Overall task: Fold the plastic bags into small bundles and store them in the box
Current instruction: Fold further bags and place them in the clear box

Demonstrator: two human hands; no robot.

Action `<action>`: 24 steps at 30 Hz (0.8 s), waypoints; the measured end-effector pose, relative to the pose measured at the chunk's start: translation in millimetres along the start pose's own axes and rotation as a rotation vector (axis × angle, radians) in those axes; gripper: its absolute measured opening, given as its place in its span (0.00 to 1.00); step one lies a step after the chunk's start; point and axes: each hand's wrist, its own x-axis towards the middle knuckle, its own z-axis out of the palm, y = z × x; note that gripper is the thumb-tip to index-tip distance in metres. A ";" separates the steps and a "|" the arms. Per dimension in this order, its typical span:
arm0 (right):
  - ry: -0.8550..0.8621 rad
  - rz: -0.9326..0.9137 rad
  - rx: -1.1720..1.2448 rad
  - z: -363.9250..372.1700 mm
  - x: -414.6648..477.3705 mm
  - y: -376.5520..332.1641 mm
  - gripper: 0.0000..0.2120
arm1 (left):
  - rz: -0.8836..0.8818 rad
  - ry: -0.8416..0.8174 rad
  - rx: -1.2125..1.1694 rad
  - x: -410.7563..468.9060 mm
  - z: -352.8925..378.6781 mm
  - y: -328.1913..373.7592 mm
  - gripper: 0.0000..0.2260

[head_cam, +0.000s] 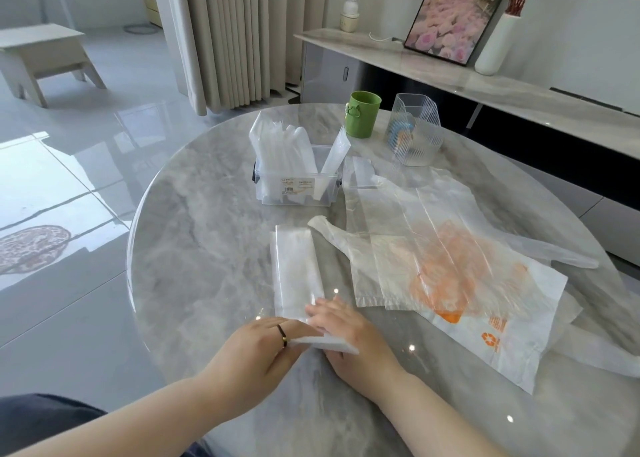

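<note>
The marble tabletop [207, 214] is carrying everything. At the right, loose bags [450, 266] are lying in a flat, overlapping heap. Farther back, the clear box [298, 193] is holding folded bundles upright. The bag strip [298, 269] is lying just ahead of the hands. It is thin, limp, slippery film, probably springing open unless pinned. The left hand [259, 345] is pinching its turned-up near end, and the right hand [353, 335] is pressing straight fingers [323, 309] flat on it.
</note>
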 end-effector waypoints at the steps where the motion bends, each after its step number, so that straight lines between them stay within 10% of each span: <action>1: 0.013 0.019 0.009 -0.4 -1.5 -1.3 0.11 | -0.045 0.005 -0.049 0.2 -1.3 1.8 0.14; 12: 0.115 0.668 0.555 -16.8 -2.4 -29.0 0.15 | -0.584 0.315 -0.332 46.3 -17.8 6.3 0.12; 17: 0.240 0.815 0.529 -4.9 17.4 -34.7 0.13 | -0.773 0.288 -0.277 65.5 -14.6 -19.1 0.08; 24: 0.204 0.891 0.284 -6.9 31.0 -35.1 0.03 | -0.805 0.143 -0.222 67.5 -13.2 -18.8 0.29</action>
